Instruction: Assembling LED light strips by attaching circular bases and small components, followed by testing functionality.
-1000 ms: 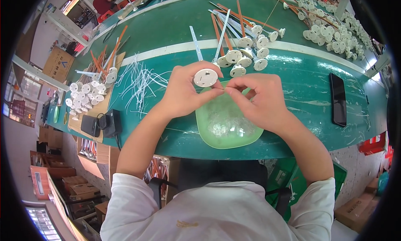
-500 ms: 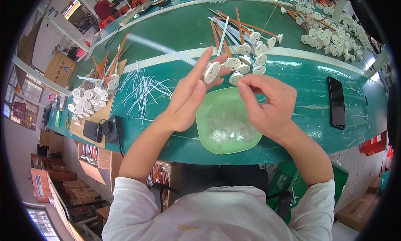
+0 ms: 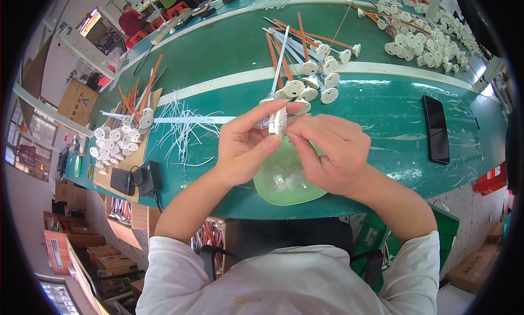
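L hand: yours (image 3: 240, 155) pinches the white round base (image 3: 279, 123) betw. thumb and fingers, edge toward you; prob. so that its flat face is turned to your other hand.
R hand: yours (image 3: 339, 154) has thumb and index drawn close tog. at the base; whether they grip smth. small, I cannot tell.
Strip: the pale strip (image 3: 191, 120) points left from behind your L fingers, appar. joined to the base; this way it is out of your R hand's path.
Bowl: the green bowl (image 3: 266, 190) is just below your hands, perh. to catch or supply small pcs.
Bases w/ strips: the group (image 3: 295, 88) lies beyond your hands, discs toward you, likely for easy reach.
Wires: the loose white wires (image 3: 185, 152) lie on your left, under/near the strip.
Phone: the black phone (image 3: 435, 130) lies well apart, on your right.
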`<state>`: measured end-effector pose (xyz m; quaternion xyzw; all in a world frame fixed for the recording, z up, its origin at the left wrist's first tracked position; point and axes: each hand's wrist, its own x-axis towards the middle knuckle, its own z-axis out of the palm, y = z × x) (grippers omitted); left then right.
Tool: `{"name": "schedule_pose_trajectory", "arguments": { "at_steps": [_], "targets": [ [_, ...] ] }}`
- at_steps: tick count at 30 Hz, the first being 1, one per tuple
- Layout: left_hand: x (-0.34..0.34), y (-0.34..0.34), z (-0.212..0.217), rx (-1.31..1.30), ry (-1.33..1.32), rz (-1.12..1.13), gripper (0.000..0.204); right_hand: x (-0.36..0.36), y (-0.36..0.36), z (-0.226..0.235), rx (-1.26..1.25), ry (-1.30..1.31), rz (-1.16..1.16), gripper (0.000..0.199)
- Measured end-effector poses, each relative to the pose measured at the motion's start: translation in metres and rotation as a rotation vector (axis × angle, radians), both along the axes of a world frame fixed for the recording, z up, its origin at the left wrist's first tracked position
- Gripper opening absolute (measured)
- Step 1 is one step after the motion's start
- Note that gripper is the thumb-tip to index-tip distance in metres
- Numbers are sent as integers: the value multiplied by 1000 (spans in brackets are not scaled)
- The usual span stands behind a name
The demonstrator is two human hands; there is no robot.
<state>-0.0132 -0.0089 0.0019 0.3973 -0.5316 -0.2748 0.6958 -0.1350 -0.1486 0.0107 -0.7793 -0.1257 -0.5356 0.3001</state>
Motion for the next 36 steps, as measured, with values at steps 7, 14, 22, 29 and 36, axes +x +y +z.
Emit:
{"name": "schedule_pose_trajectory", "arguments": {
  "at_steps": [7, 14, 22, 29, 36],
  "targets": [
    [-1, 0, -2, 13, -111, 57, 46, -4, 2, 2, -66, 73, -42, 17],
    [26, 4, 32, 333, -240, 241, 43, 3, -1, 1, -28, 165, -135, 16],
    [236, 138, 94, 985, -670, 764, 36, 3, 2, -4, -58, 315, -35, 13],
    [272, 222, 103, 1582, -1147, 846, 36, 7, -5, -16, 30, 485, -32, 7],
    [208, 161, 108, 1771, -1377, 952, 37, 10, -13, -11, 3, 433, -70, 7]
  ]
}}
